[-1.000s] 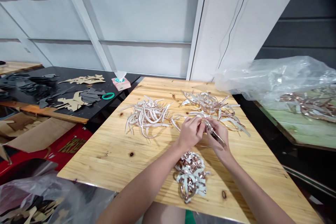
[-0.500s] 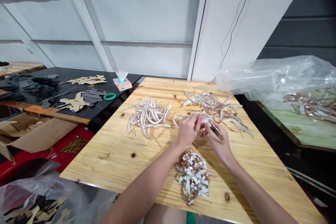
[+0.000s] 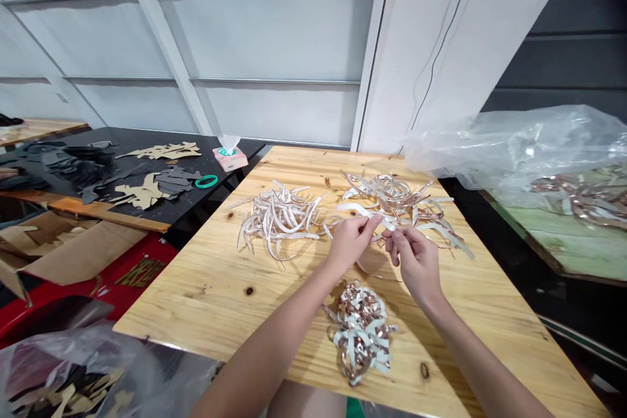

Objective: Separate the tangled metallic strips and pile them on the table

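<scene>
A pale strip [image 3: 357, 209] is pinched between the fingertips of my left hand [image 3: 353, 240] and my right hand [image 3: 414, 255], above the wooden table [image 3: 206, 287]. Its free end points up and left. Behind my hands lies a loose pile of shiny rose-gold and white strips [image 3: 392, 192]. Another pile of thin curved strips [image 3: 279, 215] sits left of my left hand. Nearer my body, between my forearms, is a heap of short, curled rose-gold and white pieces [image 3: 361, 326].
On the left, a black table [image 3: 122, 173] bears dark and beige scraps, a green tape ring [image 3: 206, 181] and a tissue box [image 3: 230, 155]. Below it are a cardboard box [image 3: 78, 255] and a plastic bag of scraps. Clear plastic [image 3: 519, 144] covers more strips at right.
My hands have moved slightly apart, the right one turning. The strip between them now stretches out flat toward the upper left, and the shiny piece by my right palm no longer shows.
</scene>
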Available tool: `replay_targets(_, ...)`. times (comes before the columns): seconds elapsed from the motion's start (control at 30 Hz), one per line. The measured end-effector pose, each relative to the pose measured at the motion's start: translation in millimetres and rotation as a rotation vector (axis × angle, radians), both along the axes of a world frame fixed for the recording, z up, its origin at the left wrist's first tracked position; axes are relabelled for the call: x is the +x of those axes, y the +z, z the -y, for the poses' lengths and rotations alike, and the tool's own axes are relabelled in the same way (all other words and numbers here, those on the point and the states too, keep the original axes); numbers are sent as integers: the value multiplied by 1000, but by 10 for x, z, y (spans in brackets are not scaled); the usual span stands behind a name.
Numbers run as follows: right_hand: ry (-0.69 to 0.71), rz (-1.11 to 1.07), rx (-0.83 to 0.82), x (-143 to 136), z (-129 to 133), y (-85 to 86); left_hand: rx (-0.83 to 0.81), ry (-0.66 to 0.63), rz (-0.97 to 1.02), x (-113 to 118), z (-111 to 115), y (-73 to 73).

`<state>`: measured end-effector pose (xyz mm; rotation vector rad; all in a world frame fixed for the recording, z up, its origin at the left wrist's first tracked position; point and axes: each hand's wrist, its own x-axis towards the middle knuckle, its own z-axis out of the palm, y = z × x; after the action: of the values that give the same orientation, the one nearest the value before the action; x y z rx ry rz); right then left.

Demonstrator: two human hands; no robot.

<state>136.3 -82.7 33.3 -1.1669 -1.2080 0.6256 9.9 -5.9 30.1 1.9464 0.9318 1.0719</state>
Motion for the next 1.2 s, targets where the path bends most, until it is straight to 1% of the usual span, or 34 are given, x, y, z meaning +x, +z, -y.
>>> replay_targets(0.1, 0, 75, 64, 0, 22, 6, 18, -102, 56, -18, 50, 75)
replay_targets(0.23, 50, 146, 110, 37, 33, 25, 17, -336, 71, -19, 154, 165)
replay_targets(0.27, 69, 143, 105, 46, 33, 30, 15, -375, 76, -20, 168, 176)
replay_targets(0.33, 105, 117, 76, 60, 29, 34, 16, -411, 94, -22, 176, 182)
replay_targets(0.43, 145, 50, 31, 74, 16, 19, 36, -397, 100, -21, 154, 155)
replay_targets(0.5, 163, -27, 16, 77, 4, 3, 21, -380, 101, -14, 140, 129)
replay_targets(0.63, 173, -300, -24, 58, -15, 3, -31, -356, 123, 18, 154, 105)
replay_targets(0.77, 176, -571, -100, 22, -27, 62, -40, -298, 141, 57, 174, 83)
replay_targets(0.87, 232, -794, -165, 22, -51, 106, -65, -232, 191, 82, 157, 50)
replay_targets(0.97, 285, -938, -194, 50, -86, 116, -111, -215, 290, 98, 137, 28)
replay_targets(1.03, 289, -962, -205, 66, -103, 107, -114, -213, 314, 97, 139, 26)
replay_targets(1.1, 275, -933, -223, 66, -109, 90, -79, -191, 275, 87, 154, 33)
replay_targets(1.17, 238, -815, -224, 51, -103, 67, -17, -155, 202, 72, 173, 44)
replay_targets(1.2, 207, -704, -206, 41, -98, 53, 16, -136, 169, 65, 181, 50)
